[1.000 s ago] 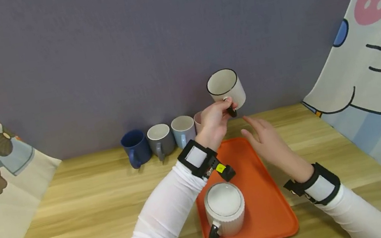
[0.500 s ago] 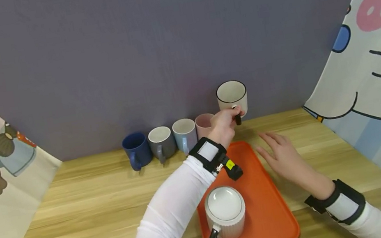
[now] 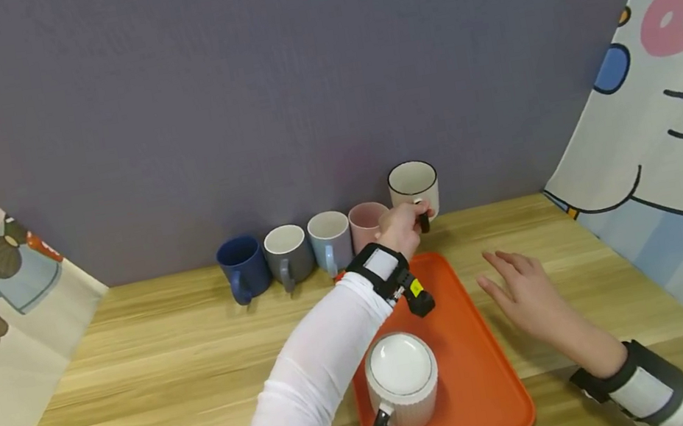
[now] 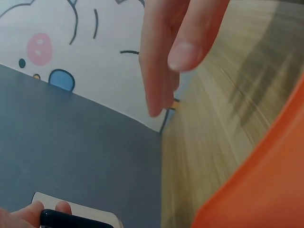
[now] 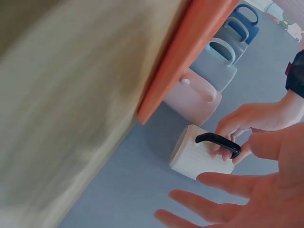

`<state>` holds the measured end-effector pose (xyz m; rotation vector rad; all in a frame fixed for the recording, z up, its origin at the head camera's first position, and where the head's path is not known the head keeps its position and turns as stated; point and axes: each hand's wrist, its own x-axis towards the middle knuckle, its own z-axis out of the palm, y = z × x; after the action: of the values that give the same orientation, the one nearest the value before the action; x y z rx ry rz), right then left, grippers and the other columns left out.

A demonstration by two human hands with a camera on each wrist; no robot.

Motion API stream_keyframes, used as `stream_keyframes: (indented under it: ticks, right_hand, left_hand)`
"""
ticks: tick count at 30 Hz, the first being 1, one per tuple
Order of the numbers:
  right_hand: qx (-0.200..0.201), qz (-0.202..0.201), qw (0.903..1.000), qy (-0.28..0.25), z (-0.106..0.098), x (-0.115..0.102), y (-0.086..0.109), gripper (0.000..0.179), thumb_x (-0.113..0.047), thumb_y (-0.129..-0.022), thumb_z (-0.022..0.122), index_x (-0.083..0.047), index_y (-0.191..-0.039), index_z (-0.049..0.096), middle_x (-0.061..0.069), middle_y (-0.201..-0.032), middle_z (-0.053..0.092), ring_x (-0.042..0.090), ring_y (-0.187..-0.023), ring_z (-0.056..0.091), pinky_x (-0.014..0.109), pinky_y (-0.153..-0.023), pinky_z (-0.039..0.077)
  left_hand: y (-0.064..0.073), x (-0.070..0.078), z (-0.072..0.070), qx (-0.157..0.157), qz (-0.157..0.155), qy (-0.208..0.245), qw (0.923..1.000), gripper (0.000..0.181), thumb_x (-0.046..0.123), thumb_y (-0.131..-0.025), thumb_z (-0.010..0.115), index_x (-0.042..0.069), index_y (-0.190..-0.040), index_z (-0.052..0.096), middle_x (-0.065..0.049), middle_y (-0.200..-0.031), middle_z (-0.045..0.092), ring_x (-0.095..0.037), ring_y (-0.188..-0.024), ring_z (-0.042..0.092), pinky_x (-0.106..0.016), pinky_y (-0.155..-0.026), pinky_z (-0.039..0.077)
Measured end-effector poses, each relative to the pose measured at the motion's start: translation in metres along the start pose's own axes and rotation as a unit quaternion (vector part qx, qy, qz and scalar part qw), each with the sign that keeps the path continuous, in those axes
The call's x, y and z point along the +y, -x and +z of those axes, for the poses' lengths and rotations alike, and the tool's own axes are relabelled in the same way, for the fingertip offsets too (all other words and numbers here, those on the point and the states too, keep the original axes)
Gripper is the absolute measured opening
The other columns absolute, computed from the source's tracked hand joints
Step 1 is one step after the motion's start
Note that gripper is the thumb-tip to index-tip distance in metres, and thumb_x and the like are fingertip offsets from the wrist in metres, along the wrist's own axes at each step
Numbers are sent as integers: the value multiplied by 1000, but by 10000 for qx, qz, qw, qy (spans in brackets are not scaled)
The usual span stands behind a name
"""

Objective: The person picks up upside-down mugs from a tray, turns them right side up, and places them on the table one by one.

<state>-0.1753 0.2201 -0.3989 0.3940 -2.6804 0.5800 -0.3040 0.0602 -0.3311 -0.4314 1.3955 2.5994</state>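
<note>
My left hand [image 3: 401, 229] grips the black handle of a white mug [image 3: 407, 186] with a dark rim. That mug is upright by the back wall, just right of a pink mug [image 3: 366, 224]; whether its base touches the table I cannot tell. In the right wrist view the left fingers [image 5: 231, 129] curl round the handle of the white mug [image 5: 194, 159]. My right hand [image 3: 529, 295] hovers right of the orange tray [image 3: 474, 371], fingers apart and holding nothing. Upside down on the tray's near end stands a pale ribbed mug [image 3: 413, 409] with a black handle.
Left of the pink mug, a light blue mug [image 3: 330, 233], a grey mug [image 3: 291, 254] and a dark blue mug [image 3: 245, 265] line the grey back wall [image 3: 295, 86]. Printed cloths [image 3: 672, 138] hang at both sides of the wooden table [image 3: 171, 366].
My left hand has lowered the white mug toward the table by the wall, and it is now more upright. My right hand has drawn back to the right and nearer me.
</note>
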Motion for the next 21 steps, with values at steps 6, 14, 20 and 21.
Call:
stream_keyframes:
  ticks: [6, 14, 20, 21]
  right_hand:
    - [-68, 14, 9999, 103, 1, 3, 6, 47, -19, -95, 56, 8, -132, 48, 39, -126, 47, 57, -115, 41, 67, -95, 32]
    - [316, -130, 9993, 119, 0, 5, 9, 44, -16, -93, 60, 10, -128, 51, 39, -121, 51, 57, -110, 45, 66, -93, 33]
    - [194, 44, 9998, 58, -4, 8, 14, 45, -19, -95, 56, 10, -129, 50, 40, -123, 48, 60, -110, 42, 68, -91, 33]
    - [161, 77, 9998, 56, -5, 9, 14, 46, -20, -96, 56, 10, -129, 49, 40, -124, 47, 60, -110, 41, 68, -91, 33]
  left_hand:
    - [-8, -7, -4, 101, -55, -79, 9999, 19, -13, -80, 63, -12, -99, 66, -15, -88, 69, -16, -56, 58, -35, -83, 55]
    - [-15, -13, -6, -93, -112, -39, 9999, 18, -15, -80, 62, -13, -99, 62, -11, -80, 62, -18, -60, 56, -38, -88, 53]
    - [-20, -19, -8, -105, -166, -123, 9997, 19, -16, -80, 60, -10, -98, 57, -11, -79, 60, -18, -61, 54, -33, -79, 52]
    - [-21, -20, -8, -127, -175, -128, 9997, 22, -16, -81, 59, -12, -102, 57, -11, -79, 59, -18, -62, 53, -35, -81, 51]
